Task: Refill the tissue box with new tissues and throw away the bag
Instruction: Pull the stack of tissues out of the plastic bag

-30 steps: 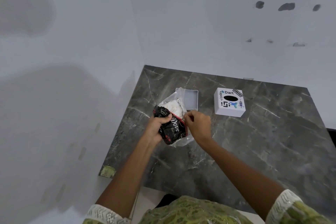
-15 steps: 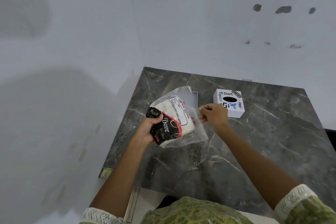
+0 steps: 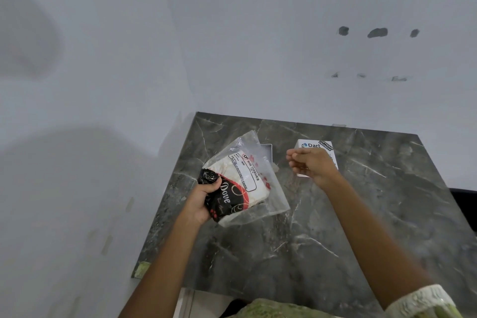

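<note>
My left hand (image 3: 202, 201) grips the black printed end of a clear plastic bag of white tissues (image 3: 245, 181) and holds it tilted above the dark marble table (image 3: 335, 235). The bag's clear flap hangs loose on the right side. My right hand (image 3: 312, 165) hovers to the right of the bag, apart from it, with fingers curled together and nothing visible in them. Right behind that hand stands the white tissue box (image 3: 313, 144) with stickers on top, partly hidden by the hand.
A shallow grey open tray (image 3: 268, 153) lies on the table behind the bag, mostly hidden by it. White walls close off the table's back and left sides. The table's left front corner (image 3: 141, 269) is chipped.
My right hand has let go of the bag's clear edge and moved right, in front of the tissue box. The bag has tilted up, showing more of its label.
</note>
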